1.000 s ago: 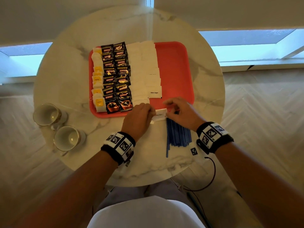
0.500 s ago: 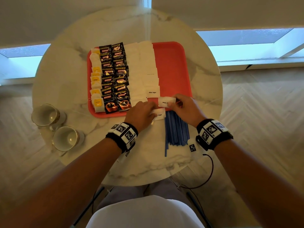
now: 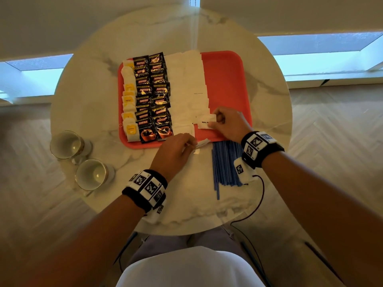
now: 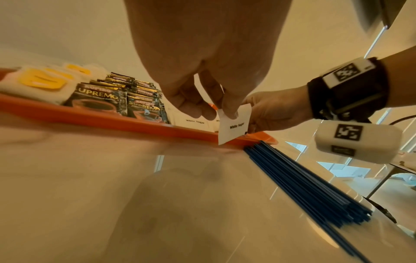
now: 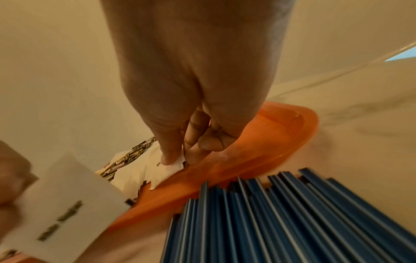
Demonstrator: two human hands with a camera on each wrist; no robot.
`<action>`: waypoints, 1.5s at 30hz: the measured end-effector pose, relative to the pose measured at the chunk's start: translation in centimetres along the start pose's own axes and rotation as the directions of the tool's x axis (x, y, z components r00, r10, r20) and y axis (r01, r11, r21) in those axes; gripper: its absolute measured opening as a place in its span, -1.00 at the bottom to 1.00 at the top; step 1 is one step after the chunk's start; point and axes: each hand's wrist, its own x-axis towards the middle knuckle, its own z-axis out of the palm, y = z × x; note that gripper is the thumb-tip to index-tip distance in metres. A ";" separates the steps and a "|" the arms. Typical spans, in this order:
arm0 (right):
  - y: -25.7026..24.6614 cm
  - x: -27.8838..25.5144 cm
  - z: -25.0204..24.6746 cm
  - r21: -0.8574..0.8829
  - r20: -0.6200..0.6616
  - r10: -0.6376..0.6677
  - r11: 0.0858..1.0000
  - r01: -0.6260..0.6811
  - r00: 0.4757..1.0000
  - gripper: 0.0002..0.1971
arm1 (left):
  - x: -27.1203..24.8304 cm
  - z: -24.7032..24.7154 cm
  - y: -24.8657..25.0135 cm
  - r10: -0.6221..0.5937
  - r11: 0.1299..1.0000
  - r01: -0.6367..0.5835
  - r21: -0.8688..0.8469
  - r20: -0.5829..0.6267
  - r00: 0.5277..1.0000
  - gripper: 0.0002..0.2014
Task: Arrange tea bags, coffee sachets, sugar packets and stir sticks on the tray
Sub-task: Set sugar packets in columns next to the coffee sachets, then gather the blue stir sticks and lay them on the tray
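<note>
An orange tray (image 3: 228, 79) on the round marble table holds a column of tea bags (image 3: 129, 104), two columns of black coffee sachets (image 3: 153, 96) and rows of white sugar packets (image 3: 186, 85). My right hand (image 3: 226, 123) pinches a white sugar packet (image 3: 204, 123) low over the tray, at the near end of the sugar rows; the pinch shows in the right wrist view (image 5: 173, 163). My left hand (image 3: 176, 150) pinches another sugar packet (image 4: 234, 128) just above the tray's near rim (image 4: 135, 122). A bundle of blue stir sticks (image 3: 227, 164) lies on the table, in front of the tray.
Two glass cups (image 3: 68, 145) (image 3: 93, 174) stand on the table's left front. The right half of the tray is bare orange. A black cable (image 3: 257, 204) runs off the table's near right edge. The floor lies all round the small table.
My right hand has carried its sugar packet from the table's edge by the stir sticks up and forward onto the tray. My left hand has stayed near the tray's near rim.
</note>
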 end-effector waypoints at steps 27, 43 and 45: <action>0.0 -1.3 0.0 0.126 -0.063 0.007 0.992 0.001 0.998 -0.86 | 6.4 -2.3 -0.2 0.041 0.998 -0.043 -0.038 -0.063 0.997 -0.77; 0.1 -1.8 0.7 0.086 -0.202 0.105 0.992 -0.089 0.974 -0.86 | -0.5 1.0 -1.1 -0.069 0.990 0.083 -0.110 0.125 0.990 -0.81; 0.3 -3.1 -0.2 0.042 -0.245 0.102 0.995 -0.094 0.964 -0.89 | -0.7 1.6 -0.6 -0.076 0.990 0.095 -0.108 0.166 0.983 -0.80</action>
